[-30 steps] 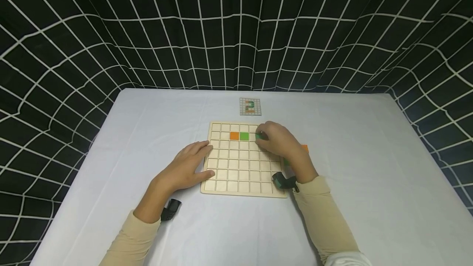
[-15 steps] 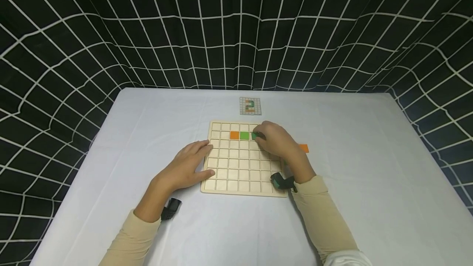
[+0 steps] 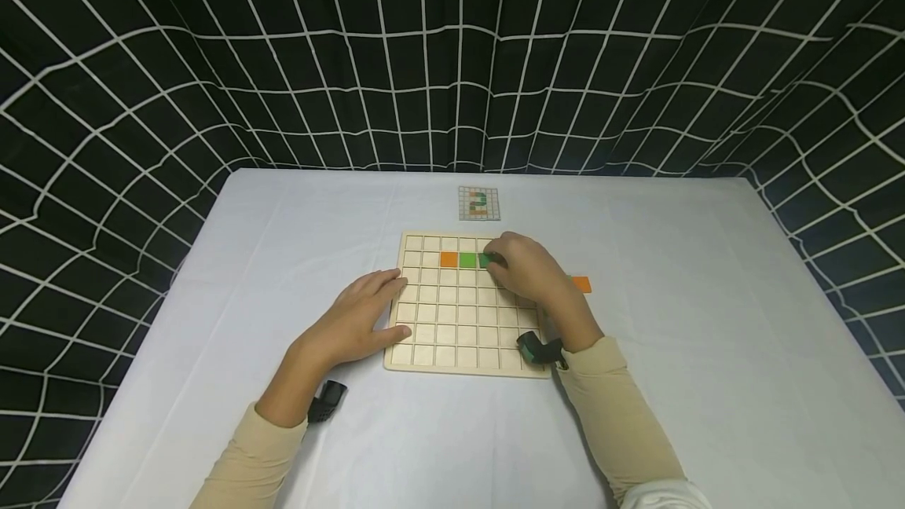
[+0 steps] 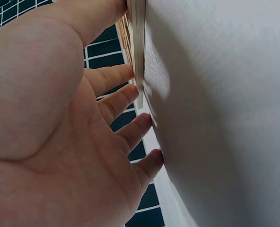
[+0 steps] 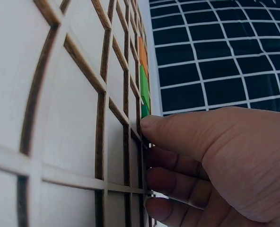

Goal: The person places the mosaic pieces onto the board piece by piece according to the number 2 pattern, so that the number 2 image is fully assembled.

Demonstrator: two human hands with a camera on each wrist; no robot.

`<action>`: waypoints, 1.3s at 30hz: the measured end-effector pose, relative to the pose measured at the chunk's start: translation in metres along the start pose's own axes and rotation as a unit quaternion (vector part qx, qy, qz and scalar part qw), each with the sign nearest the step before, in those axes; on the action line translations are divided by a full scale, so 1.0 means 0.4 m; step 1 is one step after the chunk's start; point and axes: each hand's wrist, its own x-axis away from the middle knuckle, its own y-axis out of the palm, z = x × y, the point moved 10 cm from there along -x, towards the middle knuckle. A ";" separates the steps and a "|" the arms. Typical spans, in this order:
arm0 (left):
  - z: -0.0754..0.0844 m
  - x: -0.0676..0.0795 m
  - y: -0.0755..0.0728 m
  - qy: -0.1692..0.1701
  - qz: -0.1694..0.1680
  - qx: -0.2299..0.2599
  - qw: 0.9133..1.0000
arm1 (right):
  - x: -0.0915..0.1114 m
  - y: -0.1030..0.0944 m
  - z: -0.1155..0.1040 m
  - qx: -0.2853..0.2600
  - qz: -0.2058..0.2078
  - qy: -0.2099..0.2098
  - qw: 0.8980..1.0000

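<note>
My right hand (image 3: 525,267) pinches a dark green square tile (image 3: 484,261) in the second row of the wooden grid board (image 3: 447,313). Directly left of it lie a light green tile (image 3: 467,260) and an orange tile (image 3: 448,259) in the same row. In the right wrist view the thumb tip is at the dark green tile (image 5: 145,110), and the other fingers curl below it. My left hand (image 3: 357,319) rests spread at the board's left edge, thumb over the rim and fingertips along the side; it holds nothing.
Beyond the board lies a small pattern card (image 3: 479,203) with a printed grid figure. Another orange tile (image 3: 582,284) lies on the white table (image 3: 707,320), partly behind the right wrist. A dark curtain with white grid lines (image 3: 452,61) surrounds the back and sides.
The right hand has shifted slightly left, bringing the dark green tile closer against the light green one. More of the loose orange tile shows at the right. My left hand stays put.
</note>
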 end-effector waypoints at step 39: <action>0.001 -0.002 0.002 -0.002 -0.004 0.001 1.000 | 0.147 -0.078 0.250 -0.014 -0.167 0.256 0.952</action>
